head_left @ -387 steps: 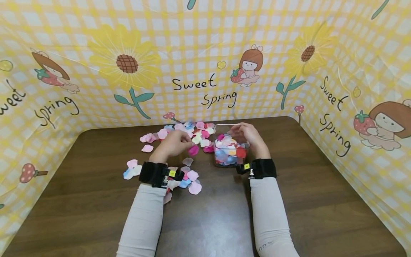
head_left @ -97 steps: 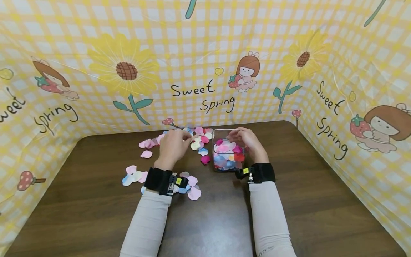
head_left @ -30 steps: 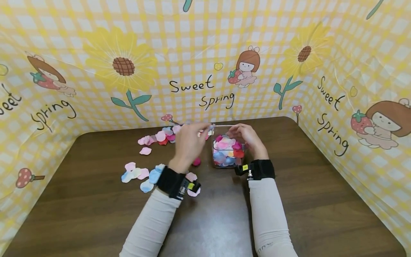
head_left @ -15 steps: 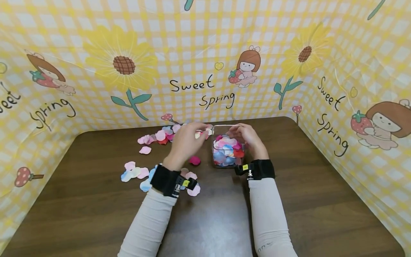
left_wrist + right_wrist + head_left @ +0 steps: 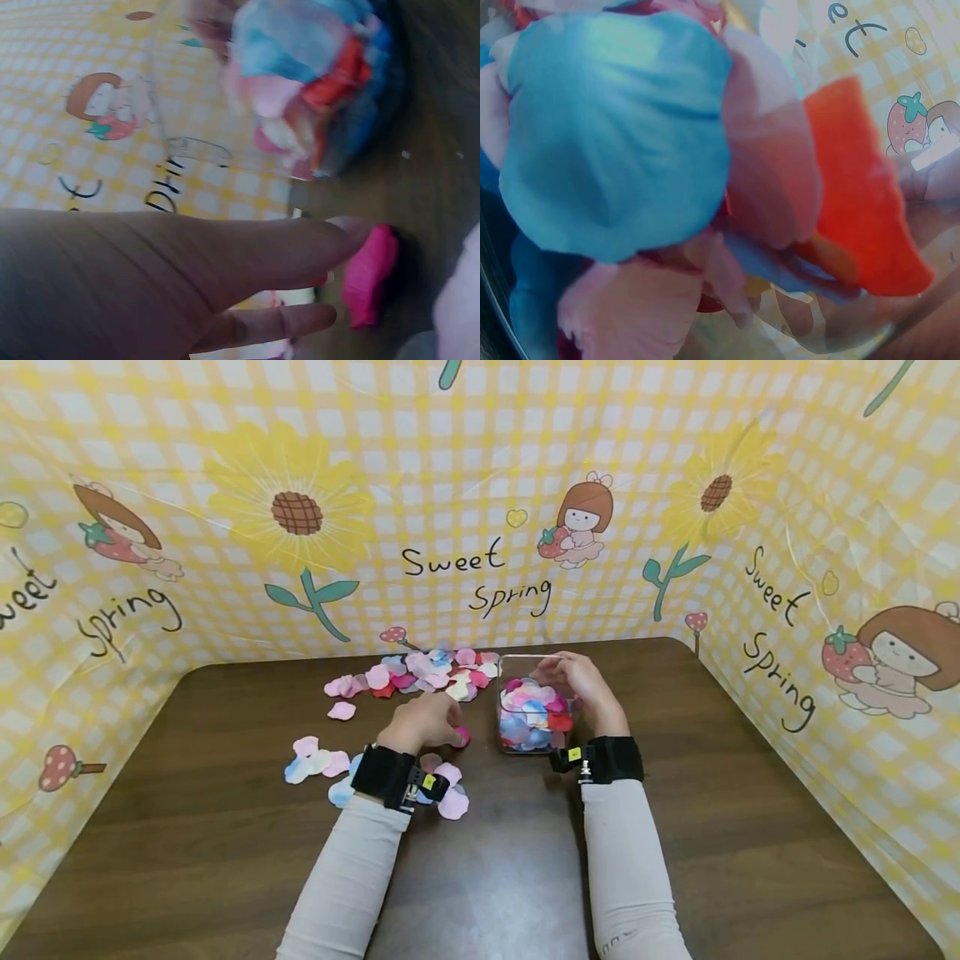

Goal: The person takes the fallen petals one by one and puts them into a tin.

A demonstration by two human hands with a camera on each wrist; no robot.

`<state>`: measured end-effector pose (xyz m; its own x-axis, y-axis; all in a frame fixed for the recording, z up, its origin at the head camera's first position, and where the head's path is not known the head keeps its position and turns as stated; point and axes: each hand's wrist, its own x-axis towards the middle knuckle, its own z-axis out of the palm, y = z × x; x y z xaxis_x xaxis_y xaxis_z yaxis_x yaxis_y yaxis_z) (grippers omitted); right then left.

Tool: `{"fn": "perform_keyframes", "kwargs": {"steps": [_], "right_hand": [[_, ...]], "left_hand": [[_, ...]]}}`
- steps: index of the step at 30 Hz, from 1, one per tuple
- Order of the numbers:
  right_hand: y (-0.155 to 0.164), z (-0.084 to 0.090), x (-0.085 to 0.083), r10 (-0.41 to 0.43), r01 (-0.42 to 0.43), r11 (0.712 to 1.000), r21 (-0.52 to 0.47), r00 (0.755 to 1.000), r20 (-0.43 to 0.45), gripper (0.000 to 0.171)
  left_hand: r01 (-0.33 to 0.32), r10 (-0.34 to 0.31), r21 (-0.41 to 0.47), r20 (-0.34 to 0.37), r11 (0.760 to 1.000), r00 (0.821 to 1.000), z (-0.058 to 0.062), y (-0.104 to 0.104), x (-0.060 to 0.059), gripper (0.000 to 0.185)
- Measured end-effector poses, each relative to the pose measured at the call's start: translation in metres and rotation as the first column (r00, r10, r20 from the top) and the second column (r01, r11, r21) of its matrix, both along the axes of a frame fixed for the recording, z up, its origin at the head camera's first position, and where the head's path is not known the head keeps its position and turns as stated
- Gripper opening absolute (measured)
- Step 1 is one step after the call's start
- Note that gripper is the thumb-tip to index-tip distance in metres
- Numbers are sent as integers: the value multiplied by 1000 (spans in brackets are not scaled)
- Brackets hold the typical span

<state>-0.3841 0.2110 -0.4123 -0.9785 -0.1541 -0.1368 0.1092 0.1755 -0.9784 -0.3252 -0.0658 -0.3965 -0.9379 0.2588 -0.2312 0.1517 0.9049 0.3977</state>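
Observation:
A clear square container (image 5: pixel 536 737) stands upright at the middle of the far half of the table, partly filled with mixed artificial flower petals (image 5: pixel 528 702). My right hand (image 5: pixel 588 689) holds its right side, with fingers seen through the clear wall. To the left of the container, my left hand (image 5: pixel 423 721) reaches down at a magenta petal (image 5: pixel 463 737). In the left wrist view the thumb and a finger are straight and apart; the thumb tip meets the edge of the magenta petal (image 5: pixel 370 277). Blue petal (image 5: pixel 615 135) and red petal (image 5: pixel 866 195) fill the right wrist view.
A heap of loose petals (image 5: pixel 427 670) spreads along the table's back edge. Smaller clusters lie nearer: pale petals (image 5: pixel 315 762) at left and pink petals (image 5: pixel 452 802) beside the left wrist. A yellow checked cloth (image 5: pixel 450 485) walls the brown table (image 5: pixel 510 877) behind and at the sides.
My left hand has moved from the container's left rim down and nearer to the magenta petal. A light blue petal now tops the container's heap. My right hand stays on the container.

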Motion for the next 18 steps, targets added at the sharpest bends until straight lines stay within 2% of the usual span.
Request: {"fn": "perform_keyframes", "kwargs": {"steps": [6, 12, 15, 18], "right_hand": [[2, -2, 0, 1, -1, 1000, 1, 1000, -18, 38], [1, -2, 0, 7, -7, 1000, 6, 1000, -23, 38], [1, -3, -1, 5, -5, 1000, 4, 1000, -17, 38], [1, -2, -1, -2, 2, 1000, 3, 1000, -5, 37]], "left_hand": [[-43, 42, -33, -16, 999, 999, -9, 4, -2, 42], [-20, 17, -70, -45, 997, 999, -12, 4, -3, 34], [6, -11, -76, -63, 997, 998, -8, 1, -2, 31], [33, -38, -38, -132, 999, 991, 2, -3, 1, 30]]}}
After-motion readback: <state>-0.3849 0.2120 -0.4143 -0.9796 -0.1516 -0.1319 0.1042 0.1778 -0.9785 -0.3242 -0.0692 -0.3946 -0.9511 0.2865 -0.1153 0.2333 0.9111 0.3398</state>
